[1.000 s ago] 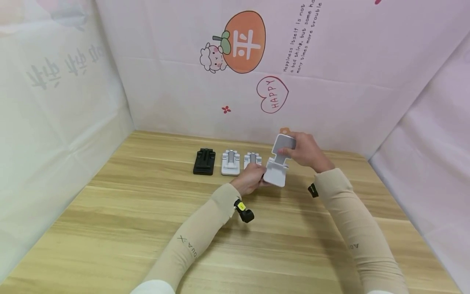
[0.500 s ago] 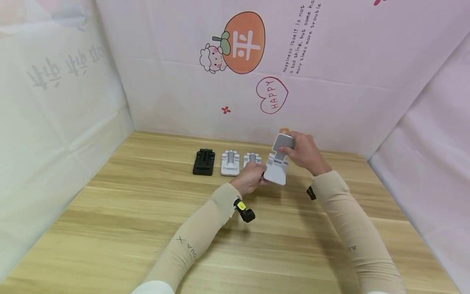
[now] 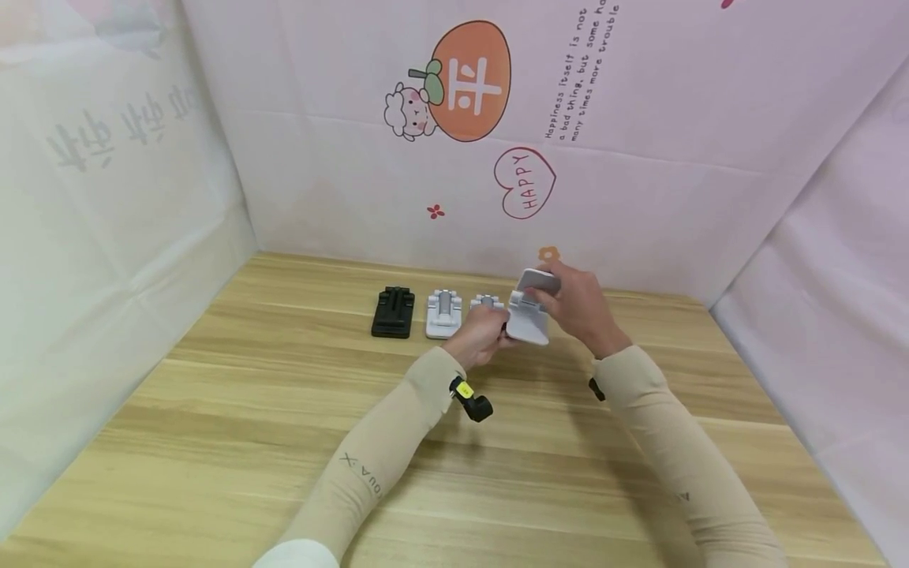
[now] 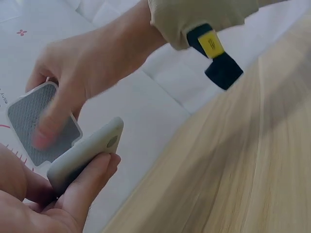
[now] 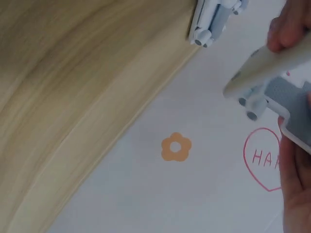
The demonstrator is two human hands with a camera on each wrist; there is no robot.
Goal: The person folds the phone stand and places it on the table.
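Note:
Both hands hold a white folding phone stand (image 3: pixel 529 323) above the back right of the table. My left hand (image 3: pixel 483 331) grips its base plate, with fingers under it in the left wrist view. My right hand (image 3: pixel 578 304) pinches the stand's upper panel, thumb on the grey pad (image 4: pixel 56 127) and fingers behind. The panel leans back from the base at a hinge (image 5: pixel 252 104). To the left a folded white stand (image 3: pixel 444 313) and a folded black stand (image 3: pixel 394 312) lie in a row. Another folded white stand (image 3: pixel 487 301) is partly hidden behind my left hand.
The wooden table (image 3: pixel 284 442) meets a printed white cloth (image 3: pixel 341 197) close behind the stands. More cloth hangs along the left and right sides. A small camera is strapped at the left wrist (image 3: pixel 472 401).
The upper panel has tipped down toward the base, so the stand is more folded than before. My right hand has moved slightly down and left with it; my left hand stays nearly still.

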